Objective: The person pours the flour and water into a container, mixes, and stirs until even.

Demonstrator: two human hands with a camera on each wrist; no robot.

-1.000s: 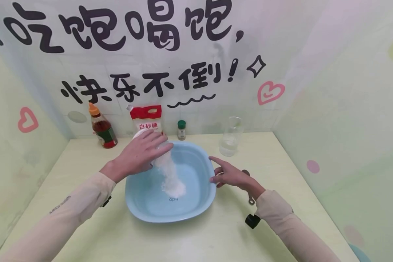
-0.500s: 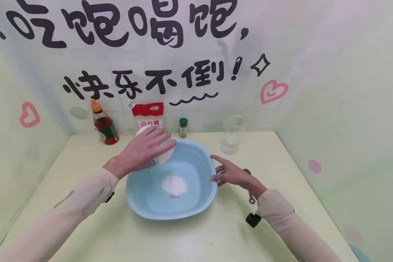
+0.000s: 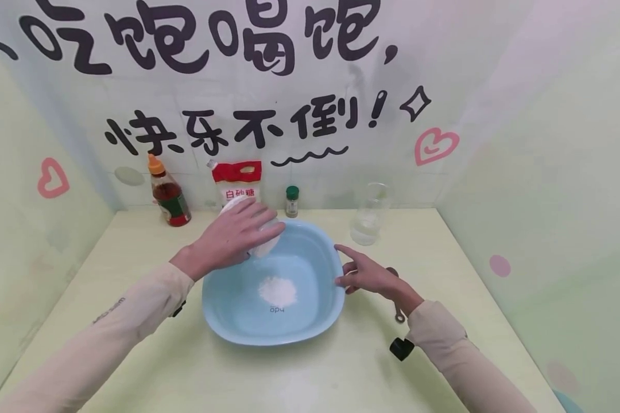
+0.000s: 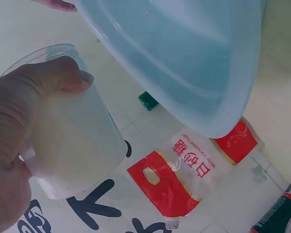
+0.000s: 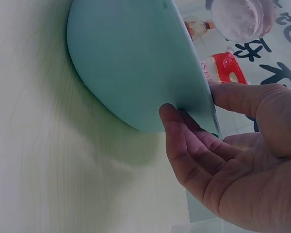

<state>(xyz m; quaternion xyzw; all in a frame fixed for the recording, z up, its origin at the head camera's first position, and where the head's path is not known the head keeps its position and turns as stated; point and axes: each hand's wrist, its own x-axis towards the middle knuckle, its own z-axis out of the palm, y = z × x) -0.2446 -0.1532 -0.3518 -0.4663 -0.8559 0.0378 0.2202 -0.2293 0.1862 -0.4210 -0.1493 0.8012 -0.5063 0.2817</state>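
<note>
My left hand (image 3: 237, 232) grips a clear cup (image 4: 77, 141) of white powder, tipped over the back left of a light blue basin (image 3: 274, 332). Thumb and fingers wrap round the cup's wall in the left wrist view. From the right wrist view the cup's round mouth shows white powder (image 5: 235, 19) inside. A small heap of white powder (image 3: 277, 291) lies on the basin's floor. My right hand (image 3: 364, 274) pinches the basin's right rim, thumb on the rim and fingers against the outer wall (image 5: 131, 63).
Along the back stand a sauce bottle (image 3: 171, 201) with an orange cap, a red and white sugar bag (image 3: 237, 174), a small green-capped jar (image 3: 291, 202) and a glass of clear liquid (image 3: 367, 223). A metal spoon (image 3: 399, 314) lies partly under the right wrist.
A second ago powder was streaming from the cup into the basin; the stream has stopped and a heap lies there. The cup stays over the basin, and the right hand keeps its hold.
</note>
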